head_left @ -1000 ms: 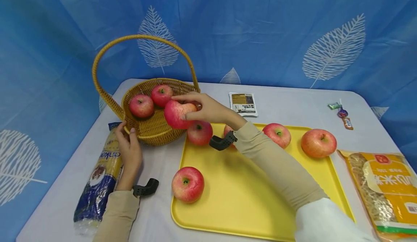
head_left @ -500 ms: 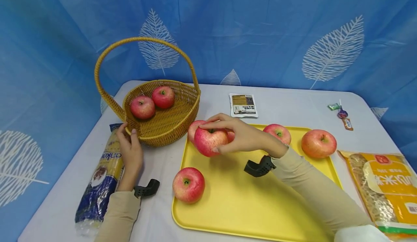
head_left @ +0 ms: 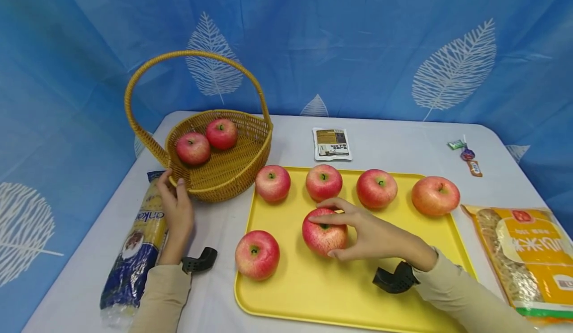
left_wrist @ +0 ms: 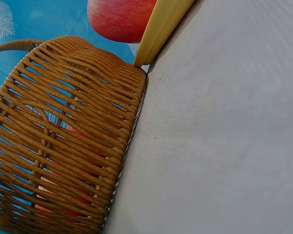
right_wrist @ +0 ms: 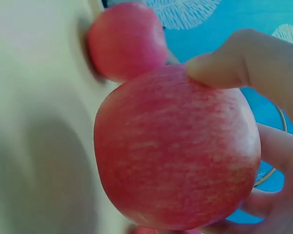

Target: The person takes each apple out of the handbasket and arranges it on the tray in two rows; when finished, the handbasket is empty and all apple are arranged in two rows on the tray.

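Observation:
My right hand (head_left: 329, 236) grips a red apple (head_left: 319, 241) from above and the side, low over the middle of the yellow tray (head_left: 349, 293). In the right wrist view that apple (right_wrist: 176, 146) fills the frame between my fingers (right_wrist: 244, 63). Several other apples lie on the tray, one of them near its front left corner (head_left: 257, 254). My left hand (head_left: 173, 181) holds the near rim of the wicker basket (head_left: 233, 173), which contains two apples (head_left: 193, 148). The left wrist view shows only the basket wall (left_wrist: 63, 131).
A blue noodle packet (head_left: 134, 243) lies under my left forearm. A small sachet (head_left: 332, 144) sits behind the tray, sweets (head_left: 465, 154) at the far right, and a yellow grain bag (head_left: 524, 253) right of the tray. A blue leaf-print cloth hangs behind the table.
My right hand has carried the apple from above the basket's rim rightward and toward me, down to the tray's middle. My left hand has stayed at the basket rim.

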Tool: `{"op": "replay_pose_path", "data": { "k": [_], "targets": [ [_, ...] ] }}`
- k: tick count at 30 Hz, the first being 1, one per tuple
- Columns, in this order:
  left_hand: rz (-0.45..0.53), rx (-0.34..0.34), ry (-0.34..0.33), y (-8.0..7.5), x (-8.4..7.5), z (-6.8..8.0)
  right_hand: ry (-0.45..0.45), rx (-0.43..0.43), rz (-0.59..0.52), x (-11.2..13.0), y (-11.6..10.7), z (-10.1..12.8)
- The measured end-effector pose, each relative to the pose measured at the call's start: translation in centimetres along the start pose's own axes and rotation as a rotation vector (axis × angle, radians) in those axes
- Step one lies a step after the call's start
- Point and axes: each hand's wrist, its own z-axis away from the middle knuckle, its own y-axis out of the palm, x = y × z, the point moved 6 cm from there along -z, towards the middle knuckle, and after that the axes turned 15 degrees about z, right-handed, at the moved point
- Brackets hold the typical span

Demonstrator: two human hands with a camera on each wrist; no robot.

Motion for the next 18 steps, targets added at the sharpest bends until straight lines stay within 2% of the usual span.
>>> {"op": "replay_pose_path", "data": {
  "k": [3, 9, 18],
  "targets": [
    [0.006, 0.003, 0.007, 0.0, 0.0, 0.0, 0.024, -0.007, 0.0, 0.0, 0.9, 0.9],
    [0.019, 0.015, 0.018, 0.2, -0.2, 0.0, 0.024, -0.081, -0.002, 0.1, 2.0, 2.5],
    [0.016, 0.009, 0.022, 0.0, -0.1, 0.0, 0.0, -0.126, 0.029, 0.8, 2.8, 3.3]
  ]
}}
